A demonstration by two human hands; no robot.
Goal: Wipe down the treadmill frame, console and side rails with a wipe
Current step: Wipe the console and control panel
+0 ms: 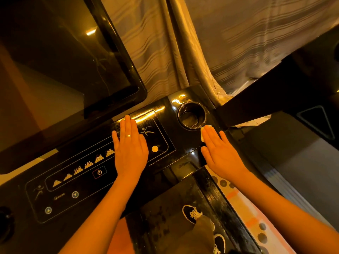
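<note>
Head view: a white wipe [203, 133] is pinned flat under the right hand [221, 153], fingers straight, just below-right of the cup holder [191, 116]. Unwiped console [102, 171] panel lies to its left, so a leftward sweep is probably needed. The left hand [130, 149] is laid flat there, nothing gripped.
</note>
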